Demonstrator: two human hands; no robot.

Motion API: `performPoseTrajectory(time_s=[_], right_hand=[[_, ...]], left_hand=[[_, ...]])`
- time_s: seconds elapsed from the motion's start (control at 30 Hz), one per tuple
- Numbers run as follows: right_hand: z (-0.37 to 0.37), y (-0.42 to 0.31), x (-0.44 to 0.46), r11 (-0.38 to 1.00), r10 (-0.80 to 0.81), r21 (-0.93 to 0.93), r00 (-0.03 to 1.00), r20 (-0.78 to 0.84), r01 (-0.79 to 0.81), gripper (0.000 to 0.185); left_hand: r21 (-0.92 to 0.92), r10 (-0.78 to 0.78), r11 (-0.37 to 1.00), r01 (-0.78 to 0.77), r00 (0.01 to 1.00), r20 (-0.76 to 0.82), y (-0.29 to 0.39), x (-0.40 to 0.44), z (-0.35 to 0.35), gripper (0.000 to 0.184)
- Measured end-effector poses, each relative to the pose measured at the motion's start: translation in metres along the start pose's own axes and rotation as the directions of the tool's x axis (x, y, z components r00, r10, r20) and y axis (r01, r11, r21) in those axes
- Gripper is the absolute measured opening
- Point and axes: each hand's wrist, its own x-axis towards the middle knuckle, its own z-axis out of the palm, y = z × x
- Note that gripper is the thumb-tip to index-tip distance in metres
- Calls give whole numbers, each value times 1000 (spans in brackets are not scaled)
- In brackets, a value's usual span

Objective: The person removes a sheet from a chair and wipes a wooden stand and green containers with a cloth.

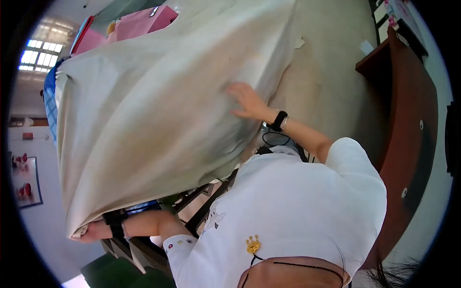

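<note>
**Pale cloth (158, 120) spread wide, near-left corner in hand, long folds running through it**

At the far left, blue checked fabric (50, 108) shows past the cloth's left edge. The cloth's near-left corner is bunched in the left hand (95, 231), whose fingers are closed on it. That corner appears to be the part least settled: it is gathered rather than laid out, and folds fan from it up and across the middle.

Past the far edge, toward the left, a pink object (144, 23) lies uncovered. Below the near edge, dark bars (191, 200) show in part; what carries the cloth is otherwise hidden, so its own edges and corners cannot be told.

Through the centre, the cloth is opened out into one broad sheet, so the spreading looks largely done. Flatness is what is lacking: ridges and hollows remain, and the near edge hangs unevenly.

Toward the right edge, the right hand (247, 101) is open, fingers apart and slightly blurred, gripping nothing. It is over the cloth; whether it presses on it or is just above, I cannot tell. Beyond that edge come bare floor (331, 96) and, farthest right, a brown desk (408, 120).
</note>
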Motion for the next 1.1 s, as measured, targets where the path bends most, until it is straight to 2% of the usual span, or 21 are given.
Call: performPoseTrajectory(time_s=[0.03, 0.07, 0.1, 0.13, 0.17, 0.2, 0.27, 0.3, 0.33, 0.37, 0.4, 0.43, 0.57, 0.63, 0.7, 0.8, 0.87, 0.93, 0.97, 1.07, 1.1], right_hand=[[3, 1, -6, 993, -102, -37, 982, 158, 109, 58], [8, 5, -11, 995, -88, -41, 986, 144, 95, 58], [14, 12, -17, 980, 8, -198, 990, 144, 21, 60], [18, 19, -22, 935, 103, -350, 986, 130, -52, 62], [19, 26, -21, 933, 113, -354, 987, 114, -66, 62], [23, 34, -13, 917, 168, -367, 986, -1, -156, 58], [23, 54, -9, 898, 213, -361, 967, -142, -251, 54], [26, 64, -7, 896, 222, -389, 975, -30, -216, 44], [29, 71, -8, 894, 232, -411, 969, 86, -178, 33], [34, 76, -13, 896, 233, -405, 970, 72, -185, 33], [41, 81, -13, 887, 164, -445, 985, 58, -122, 24], [43, 82, -11, 872, 93, -486, 995, 46, -59, 16], [57, 69, 1, 932, 117, -347, 993, 25, -101, 12], [59, 49, 16, 999, -8, -42, 1000, 19, 9, 12], [56, 14, 35, 981, -164, 89, 980, -110, 174, 10], [61, -24, 57, 975, -222, 20, 968, 117, 221, 9], [65, -37, 64, 894, -326, 358, 940, 104, 270, 11], [68, -32, 66, 907, -314, 323, 945, 93, 270, 11], [74, -29, 69, 920, -300, 287, 951, 74, 268, 11], [78, -12, 68, 947, -283, 202, 947, 154, 250, 11], [72, -3, 72, 949, -287, 181, 943, 168, 257, 10]], left_hand=[[-144, -30, 989, 23, 999, -42, 1, 16, 2, 17], [-285, -65, 958, 41, 995, -76, 1, 26, 7, 16], [460, 483, 747, -480, 867, 119, 17, 2, 27, 19], [443, 485, 752, -488, 865, 129, 16, 14, 29, 19], [183, 211, 965, -186, 969, -127, 9, 40, 22, 21], [-157, -151, 981, 111, 950, -273, -4, 69, 12, 23], [-160, -63, 987, 17, 956, -285, -43, 103, -30, 23], [411, 345, 879, -240, 916, -203, -67, 117, -53, 23], [813, 620, 412, -411, 781, 81, -74, 124, -60, 22], [806, 629, 415, -422, 773, 81, -52, 115, -40, 22], [971, 289, -112, -210, 928, 234, -33, 106, -20, 20], [742, -89, -655, -146, 989, 115, -20, 99, -5, 19], [721, -27, -692, -47, 999, 40, -45, 123, -16, 15], [690, -45, -722, -51, 999, 27, -49, 128, -20, 15], [666, -65, -744, -58, 998, 14, -51, 133, -26, 15], [651, -83, -757, -56, 996, -11, -50, 135, -37, 15], [706, -77, -705, -66, 997, 16, -49, 136, -45, 15], [935, 222, -254, -246, 927, 304, -76, 136, -76, 16], [819, 602, 167, -548, 715, 355, -83, 137, -102, 16], [727, 258, 602, -329, 942, 213, -36, 69, -39, 23], [754, 159, 587, -296, 955, 251, -30, 59, -29, 31]])
